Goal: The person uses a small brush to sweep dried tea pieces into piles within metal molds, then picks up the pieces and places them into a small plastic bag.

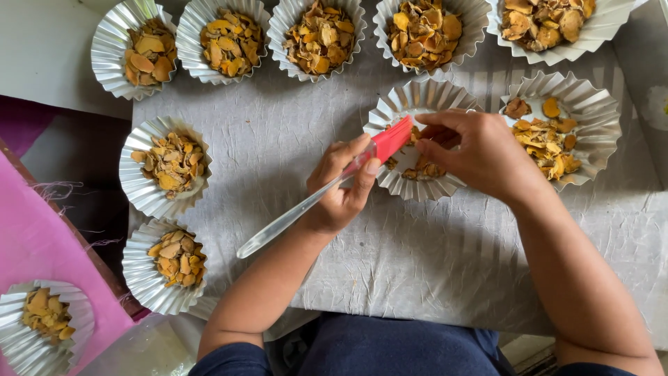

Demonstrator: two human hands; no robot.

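Nearest to us, our left hand (341, 188) is closed around a spatula (327, 188) with a clear handle and a red blade, the handle slanting down toward seven o'clock and the blade reaching up toward one o'clock. Just beyond, our right hand (480, 153) pinches with curled fingers at the blade's tip, over a fluted foil cup (417, 139) that holds a few dried yellow-brown slices. Both hands meet above this cup, which sits on the crinkled grey sheet (292, 139) covering the counter. At three o'clock from it stands another foil cup (563, 125), partly filled. At nine o'clock two filled cups (167, 167) stand one below the other, with a further cup (45, 324) on pink cloth (35, 237) at eight o'clock. Farthest off, at twelve o'clock, a row of filled cups (320, 35) lines the sheet's far edge.
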